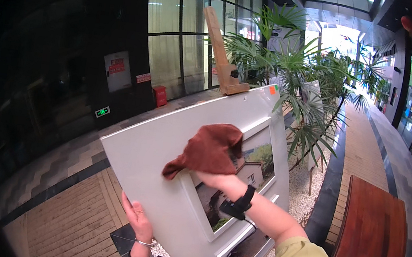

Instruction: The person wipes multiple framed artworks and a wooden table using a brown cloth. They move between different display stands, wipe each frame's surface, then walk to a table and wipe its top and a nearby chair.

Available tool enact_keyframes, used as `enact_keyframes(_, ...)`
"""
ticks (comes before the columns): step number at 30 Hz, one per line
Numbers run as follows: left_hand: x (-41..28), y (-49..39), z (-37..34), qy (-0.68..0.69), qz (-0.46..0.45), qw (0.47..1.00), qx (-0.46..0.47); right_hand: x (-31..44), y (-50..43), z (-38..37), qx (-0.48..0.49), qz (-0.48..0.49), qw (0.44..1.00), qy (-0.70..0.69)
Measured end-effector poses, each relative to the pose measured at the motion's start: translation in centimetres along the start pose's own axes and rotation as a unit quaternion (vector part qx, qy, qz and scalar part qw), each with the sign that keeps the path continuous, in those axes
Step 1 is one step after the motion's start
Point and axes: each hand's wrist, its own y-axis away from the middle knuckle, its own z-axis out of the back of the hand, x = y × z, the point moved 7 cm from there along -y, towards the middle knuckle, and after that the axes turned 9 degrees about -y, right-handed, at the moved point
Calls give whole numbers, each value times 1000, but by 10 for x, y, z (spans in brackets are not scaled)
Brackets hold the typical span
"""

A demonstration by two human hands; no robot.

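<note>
A large white display board stands tilted on a wooden easel, whose top clamp rests on its upper edge. Two framed pictures are set in its face: an upper one showing a building and greenery, and a lower one partly hidden by my arm. My right hand holds a reddish-brown cloth against the board around the upper frame's top left corner; the cloth hides its fingers. With my left hand I grip the board's left edge, thumb towards the front. Both wrists wear black strapped devices.
Green palm plants crowd the board's right side above white pebbles. A wooden bench stands at right. Left are paving, a red box and a glazed wall. Another board stands behind the leaves.
</note>
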Motion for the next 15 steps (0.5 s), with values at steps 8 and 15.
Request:
enact_keyframes(8, 3, -1, 2, 1, 0, 1000, -4, -122, -7, 44, -180, -118, 976, -25)
enact_keyframes(15, 10, 0, 7, -40, 1, 999, -11, -196, -15, 89, -229, -154, 960, 46)
